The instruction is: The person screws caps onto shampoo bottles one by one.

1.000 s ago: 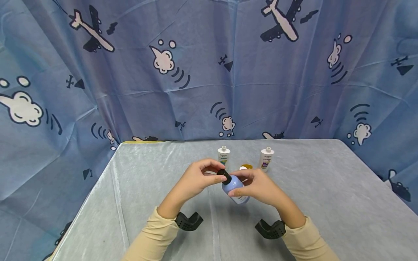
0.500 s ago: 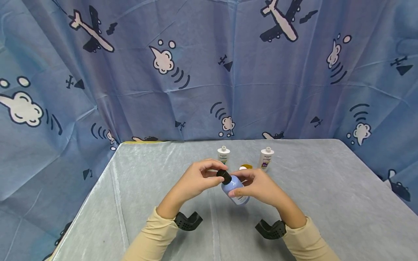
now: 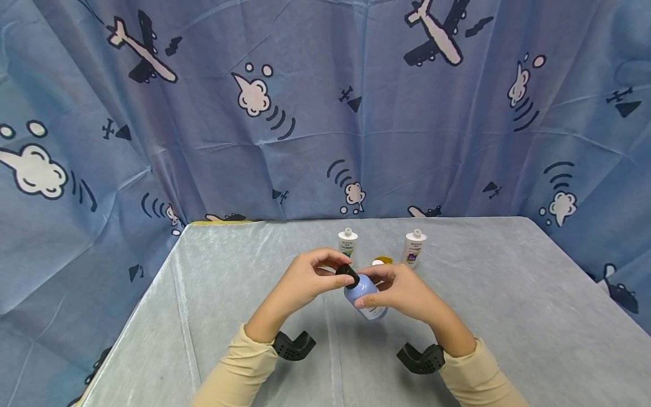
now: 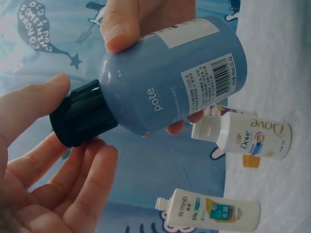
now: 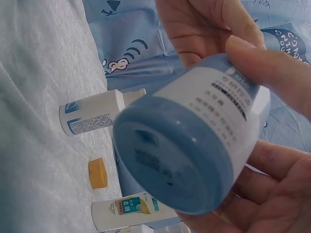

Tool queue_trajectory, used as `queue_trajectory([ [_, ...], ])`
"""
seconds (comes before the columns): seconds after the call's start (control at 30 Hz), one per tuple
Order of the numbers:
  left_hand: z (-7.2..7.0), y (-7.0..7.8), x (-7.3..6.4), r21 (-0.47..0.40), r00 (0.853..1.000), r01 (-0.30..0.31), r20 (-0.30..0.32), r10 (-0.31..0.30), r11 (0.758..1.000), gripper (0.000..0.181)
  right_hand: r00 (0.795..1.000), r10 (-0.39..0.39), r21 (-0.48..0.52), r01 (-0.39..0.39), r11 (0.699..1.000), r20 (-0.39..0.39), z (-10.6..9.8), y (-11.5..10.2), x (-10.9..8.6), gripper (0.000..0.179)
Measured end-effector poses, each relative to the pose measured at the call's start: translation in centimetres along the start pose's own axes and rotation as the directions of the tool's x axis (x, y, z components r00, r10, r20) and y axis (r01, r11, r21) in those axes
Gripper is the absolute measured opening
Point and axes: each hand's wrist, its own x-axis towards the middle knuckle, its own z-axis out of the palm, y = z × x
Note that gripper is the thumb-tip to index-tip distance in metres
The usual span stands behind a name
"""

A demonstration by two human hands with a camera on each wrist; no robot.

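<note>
A blue bottle (image 3: 362, 287) with a white label is tilted between both hands, its black cap (image 4: 82, 114) pointing up and to the left in the head view. My left hand (image 3: 311, 276) pinches the cap between thumb and fingers. Around the bottle's body, my right hand (image 3: 404, 289) has its thumb on the near side and its fingers on the far side. In the right wrist view, the bottle's base (image 5: 165, 155) faces the camera. The cap sits at the bottle's neck.
Behind the hands, two white bottles with bare necks, one on the left (image 3: 348, 242) and one on the right (image 3: 414, 249), stand on the grey-covered table (image 3: 244, 254). A white Dove bottle (image 4: 255, 135) and a yellow-orange cap (image 5: 98, 173) are also there. A patterned blue curtain (image 3: 305, 141) hangs behind.
The left thumb draws back slightly on the black cap, then comes forward over it again. The bottle and the right hand stay nearly in place.
</note>
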Motion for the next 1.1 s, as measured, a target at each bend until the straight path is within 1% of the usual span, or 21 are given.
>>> queue_trajectory([
  [0.2, 0.18, 0.07, -0.03, -0.001, 1.000, 0.007, -0.021, -0.007, 1.000, 0.031, 1.000, 0.005, 0.011, -0.005, 1.000, 0.002, -0.07, 0.03, 0.02, 0.054],
  [0.3, 0.28, 0.09, -0.04, -0.007, 1.000, 0.002, -0.026, -0.002, 1.000, 0.030, 1.000, 0.008, 0.015, -0.008, 1.000, 0.002, -0.14, 0.02, -0.02, 0.054],
  [0.37, 0.30, 0.09, -0.05, -0.010, 1.000, -0.013, -0.024, 0.013, 1.000, 0.030, 1.000, 0.012, 0.016, -0.012, 1.000, 0.003, -0.18, 0.01, -0.03, 0.055],
  [0.47, 0.32, 0.07, -0.09, -0.017, 0.999, -0.051, -0.017, 0.051, 0.999, 0.030, 1.000, 0.021, 0.022, -0.021, 1.000, 0.003, -0.21, 0.02, -0.04, 0.055],
  [0.6, 0.34, 0.01, -0.14, -0.019, 0.993, -0.116, -0.012, 0.116, 0.993, 0.028, 1.000, 0.026, 0.033, -0.026, 0.999, 0.006, -0.22, 0.06, -0.08, 0.056],
  [0.77, 0.39, -0.06, -0.13, 0.004, 0.983, -0.184, -0.018, 0.184, 0.983, 0.026, 1.000, 0.024, 0.046, -0.025, 0.999, 0.012, -0.30, 0.09, -0.12, 0.057],
  [0.97, 0.47, -0.07, -0.19, 0.008, 0.971, -0.237, -0.043, 0.237, 0.972, 0.025, 1.000, -0.006, 0.061, 0.006, 0.998, 0.014, -0.31, 0.06, -0.13, 0.055],
  [1.1, 0.51, -0.10, -0.31, 0.003, 0.959, -0.280, -0.043, 0.280, 0.960, 0.025, 0.999, -0.021, 0.067, 0.019, 0.998, 0.031, -0.36, 0.11, -0.15, 0.054],
])
